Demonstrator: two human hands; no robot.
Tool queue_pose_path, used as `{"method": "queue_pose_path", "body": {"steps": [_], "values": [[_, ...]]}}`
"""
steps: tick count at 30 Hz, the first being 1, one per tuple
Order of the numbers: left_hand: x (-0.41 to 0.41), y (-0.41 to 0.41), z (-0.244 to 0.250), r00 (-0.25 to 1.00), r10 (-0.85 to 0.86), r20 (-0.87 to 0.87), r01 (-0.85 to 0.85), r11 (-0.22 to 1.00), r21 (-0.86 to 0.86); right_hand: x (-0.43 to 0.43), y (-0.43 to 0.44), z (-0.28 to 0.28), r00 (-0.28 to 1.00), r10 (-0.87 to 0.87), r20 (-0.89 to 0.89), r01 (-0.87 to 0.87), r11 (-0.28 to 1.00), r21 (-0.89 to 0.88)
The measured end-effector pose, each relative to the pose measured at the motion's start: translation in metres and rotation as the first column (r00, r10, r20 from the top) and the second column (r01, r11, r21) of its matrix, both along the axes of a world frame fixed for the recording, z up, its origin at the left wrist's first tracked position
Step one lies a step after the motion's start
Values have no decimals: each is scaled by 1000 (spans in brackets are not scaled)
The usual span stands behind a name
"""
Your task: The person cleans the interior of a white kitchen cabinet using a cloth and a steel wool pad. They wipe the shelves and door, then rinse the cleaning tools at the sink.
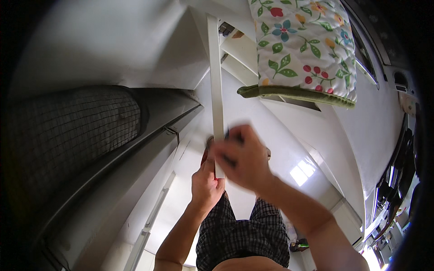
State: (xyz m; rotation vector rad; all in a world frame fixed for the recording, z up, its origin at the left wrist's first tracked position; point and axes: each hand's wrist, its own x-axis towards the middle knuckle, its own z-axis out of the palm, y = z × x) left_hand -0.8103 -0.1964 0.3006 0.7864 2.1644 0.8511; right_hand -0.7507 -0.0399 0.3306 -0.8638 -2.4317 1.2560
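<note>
A long white panel [216,84], seen along its narrow edge, runs from the upper middle down to my hands. My left hand [207,184] grips it near its lower end, from the left side. A bit of red shows beside the left palm under the panel's end. My right hand [244,159] is blurred by motion, its fingers bent across the panel's right side near the left hand. Dark patches show among the right fingers; whether they are a held thing or gaps cannot be told.
A quilted floral cloth piece [305,47] with green trim hangs at upper right, above white shelves [237,61]. To the left stands a dark grid-covered form [84,118] beside a grey edge [112,155]. The pale floor [244,111] lies below, with my checked shorts [242,240] nearer.
</note>
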Motion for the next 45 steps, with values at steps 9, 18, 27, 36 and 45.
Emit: {"method": "queue_pose_path", "body": {"steps": [9, 18, 27, 36, 45], "values": [[-4, 15, 8, 995, -102, 3, 100, 981, 167, -136, 118, -31, 778, -444, -444, 382, 896, -227], [-18, 1, 46, 916, 70, 395, -121, 987, 103, -46, 36, -19, 964, -159, -213, 176, 983, 60], [-25, 18, 60, 924, 208, 321, -254, 961, 110, -130, 138, -39, 804, -507, -311, 340, 821, -459], [-17, 12, 51, 956, 87, 280, -115, 990, 84, -156, 152, -43, 658, -657, -366, 349, 698, -625], [-22, 17, 97, 669, 419, 614, -579, 812, 76, -51, 76, -20, 950, -313, 17, 294, 873, -388]]}}
